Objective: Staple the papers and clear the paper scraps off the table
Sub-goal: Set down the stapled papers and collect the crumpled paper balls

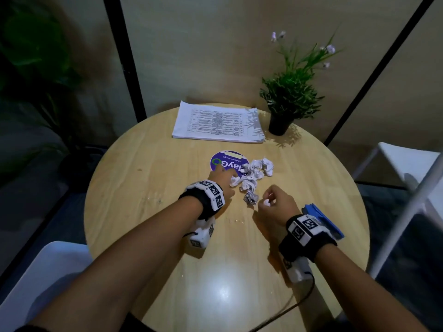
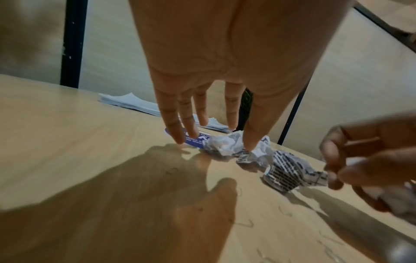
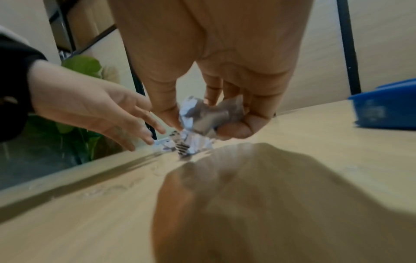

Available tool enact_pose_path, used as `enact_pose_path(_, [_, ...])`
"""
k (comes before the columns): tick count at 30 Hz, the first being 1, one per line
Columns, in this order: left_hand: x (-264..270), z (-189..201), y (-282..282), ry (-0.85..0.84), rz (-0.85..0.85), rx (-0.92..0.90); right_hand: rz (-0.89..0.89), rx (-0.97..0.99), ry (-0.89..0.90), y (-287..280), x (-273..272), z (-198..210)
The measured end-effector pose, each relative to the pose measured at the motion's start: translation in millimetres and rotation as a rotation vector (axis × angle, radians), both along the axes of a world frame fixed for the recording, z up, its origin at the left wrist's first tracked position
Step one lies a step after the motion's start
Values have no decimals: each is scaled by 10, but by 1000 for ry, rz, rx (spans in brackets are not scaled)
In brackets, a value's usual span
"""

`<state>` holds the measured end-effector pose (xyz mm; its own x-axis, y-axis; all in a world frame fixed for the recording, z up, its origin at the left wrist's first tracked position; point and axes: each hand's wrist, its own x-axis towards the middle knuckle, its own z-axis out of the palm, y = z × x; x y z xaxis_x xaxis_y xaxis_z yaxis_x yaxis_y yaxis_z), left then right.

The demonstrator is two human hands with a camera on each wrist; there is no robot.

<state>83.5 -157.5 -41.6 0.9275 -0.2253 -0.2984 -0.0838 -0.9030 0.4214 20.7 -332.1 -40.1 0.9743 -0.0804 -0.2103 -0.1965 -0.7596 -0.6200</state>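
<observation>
Near the counter's (image 1: pixel 148 236) centre, the right hand (image 1: pixel 275 207) pinches one crumpled scrap (image 3: pixel 202 115), its grip curled, beside the loose scraps (image 1: pixel 251 176) the left hand (image 1: pixel 221 180) reaches with fingers spread; a careless sweep could scatter them off the edge, and only the right wrist view shows the held scrap clearly.
</observation>
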Motion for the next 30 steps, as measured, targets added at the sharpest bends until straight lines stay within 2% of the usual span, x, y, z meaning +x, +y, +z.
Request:
enact_pose_path(3, [95, -103, -98, -22, 11, 4, 33, 78, -36, 148, 66, 20])
enact_pose_path(9, [239, -237, -146, -14, 32, 4, 125, -214, -1, 301, 207, -135])
enact_pose_path(14, [316, -269, -150, -49, 44, -10, 121, -256, -46, 296, 324, -153])
enact_pose_path(17, [296, -262, -152, -95, 83, -80, 101, -166, -31, 248, 358, -168])
enact_pose_path(20, [290, -248, -145, -96, 185, -205, -21, 50, -54, 155, 376, -131])
enact_pose_path(23, [271, -217, -164, -61, 249, -313, -122, 127, -117, 7, 472, -47])
enact_pose_path(27, [197, -156, -237, -56, 150, -361, -217, 184, -123, -213, 705, 25])
enact_pose_path(30, [171, -149, -296, -86, 65, -277, -214, 119, -112, -334, 914, 40])
